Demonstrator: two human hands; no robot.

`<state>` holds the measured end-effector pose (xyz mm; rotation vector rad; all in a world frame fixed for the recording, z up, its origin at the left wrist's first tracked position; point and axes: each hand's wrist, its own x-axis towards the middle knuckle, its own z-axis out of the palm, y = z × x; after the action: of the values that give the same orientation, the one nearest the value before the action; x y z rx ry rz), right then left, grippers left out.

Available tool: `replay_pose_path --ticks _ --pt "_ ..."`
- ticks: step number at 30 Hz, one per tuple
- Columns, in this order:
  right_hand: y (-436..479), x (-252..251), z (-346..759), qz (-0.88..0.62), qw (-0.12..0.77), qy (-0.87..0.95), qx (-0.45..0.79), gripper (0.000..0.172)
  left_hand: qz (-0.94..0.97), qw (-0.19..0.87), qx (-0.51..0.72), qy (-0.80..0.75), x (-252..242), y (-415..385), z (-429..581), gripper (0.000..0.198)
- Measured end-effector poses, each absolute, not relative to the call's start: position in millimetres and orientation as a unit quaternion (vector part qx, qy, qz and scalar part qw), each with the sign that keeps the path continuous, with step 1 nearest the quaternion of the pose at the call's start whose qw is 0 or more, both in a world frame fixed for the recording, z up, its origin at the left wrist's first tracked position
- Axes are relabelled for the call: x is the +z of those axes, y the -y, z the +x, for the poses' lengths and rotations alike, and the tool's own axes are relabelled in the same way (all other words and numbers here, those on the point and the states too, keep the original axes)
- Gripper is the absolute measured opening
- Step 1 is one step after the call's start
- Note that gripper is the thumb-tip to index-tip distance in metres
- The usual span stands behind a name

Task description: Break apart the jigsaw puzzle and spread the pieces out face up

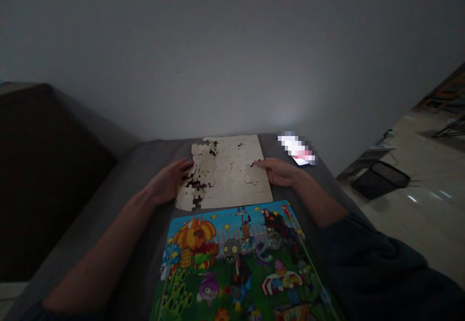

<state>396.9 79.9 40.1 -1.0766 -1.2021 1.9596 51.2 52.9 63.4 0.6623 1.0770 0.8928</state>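
Cartoon-printed puzzle board [232,263] lies nearest, just short of a blank cream jigsaw puzzle [228,171], whose joined pieces show gaps and ragged edges along the far left. The left hand [167,182] and right hand [276,172] rest flat on opposite edges, fingers together and clamped on nothing, apparently steadying the sheet from both sides. Everything sits on a grey upholstered sofa [109,205], with a lit smartphone [300,160] at its far right and a black wastebasket [379,180] on the tile floor [417,234] beyond.
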Motion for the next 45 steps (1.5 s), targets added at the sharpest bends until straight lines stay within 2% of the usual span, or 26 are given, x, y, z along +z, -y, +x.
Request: replay_pose_path --ticks 3,8,10,14,20,26,30,32,36,40,43,45 --pt "-78 38 389 -0.397 0.300 0.458 0.737 0.019 0.330 0.696 0.404 -0.493 56 -52 57 0.051" --pt "-77 38 389 -0.386 0.300 0.478 0.730 0.038 0.374 0.633 0.443 -0.513 51 -46 65 0.112" --pt "-76 41 391 -0.383 0.301 0.486 0.726 0.043 0.388 0.621 0.448 -0.513 54 -44 66 0.122" --pt "-75 52 394 -0.379 0.310 0.502 0.713 0.049 0.423 0.606 0.456 -0.496 65 -40 66 0.113" --pt "-75 72 398 -0.383 0.318 0.532 0.685 0.048 0.441 0.579 0.495 -0.474 78 -44 54 0.080" --pt "-77 98 410 -0.416 0.285 0.582 0.638 0.034 0.472 0.521 0.547 -0.456 92 -49 31 0.084" --pt "-78 117 423 -0.442 0.252 0.655 0.558 0.023 0.625 0.373 0.467 -0.502 82 -56 23 0.072" --pt "-79 121 424 -0.457 0.274 0.686 0.496 0.023 0.678 0.322 0.417 -0.512 71 -60 23 0.071" --pt "-79 118 411 -0.456 0.347 0.707 0.414 0.032 0.726 0.258 0.362 -0.524 49 -66 30 0.068" --pt "-75 120 400 -0.440 0.366 0.715 0.401 0.042 0.774 0.180 0.321 -0.515 41 -62 42 0.057" --pt "-70 127 396 -0.442 0.393 0.720 0.362 0.048 0.811 0.165 0.286 -0.483 38 -51 59 0.054" --pt "-67 126 391 -0.450 0.398 0.732 0.321 0.049 0.827 0.167 0.266 -0.467 34 -42 72 0.059"
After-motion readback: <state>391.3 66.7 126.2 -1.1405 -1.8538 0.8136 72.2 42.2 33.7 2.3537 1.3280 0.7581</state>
